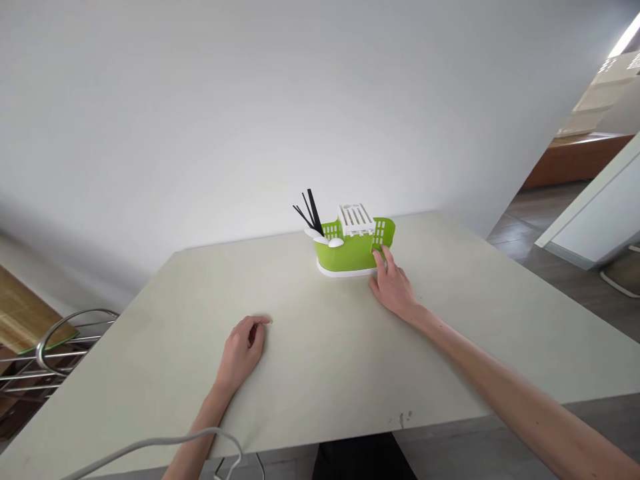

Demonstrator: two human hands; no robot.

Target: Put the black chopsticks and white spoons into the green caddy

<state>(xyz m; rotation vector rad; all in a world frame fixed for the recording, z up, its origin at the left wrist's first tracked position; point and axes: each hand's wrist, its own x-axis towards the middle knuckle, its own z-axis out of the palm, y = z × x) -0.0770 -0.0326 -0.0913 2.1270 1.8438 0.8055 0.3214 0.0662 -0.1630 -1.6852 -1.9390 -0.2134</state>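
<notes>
A green cutlery holder [345, 257] with a white base stands toward the back of the table. Its middle section carries a white slotted top [356, 219]. White spoons [327, 241] stick out at the left end, bowls up, beside dark chopsticks [314, 212]. My right hand [394, 287] grips the holder's front right corner, fingertips at the rim of the right compartment and thumb low by the base. It hides part of that corner. Nearer to me, my left hand [244, 350] lies loosely curled on the table, thumb against the forefinger, with nothing seen in it.
The pale table [320, 373] meets a white wall [260, 120] at the back. A grey cable [165, 441] crosses my left forearm at the front edge. A metal rack [55, 353] stands at the left, below table height. A white panel [595, 207] stands beyond the right side.
</notes>
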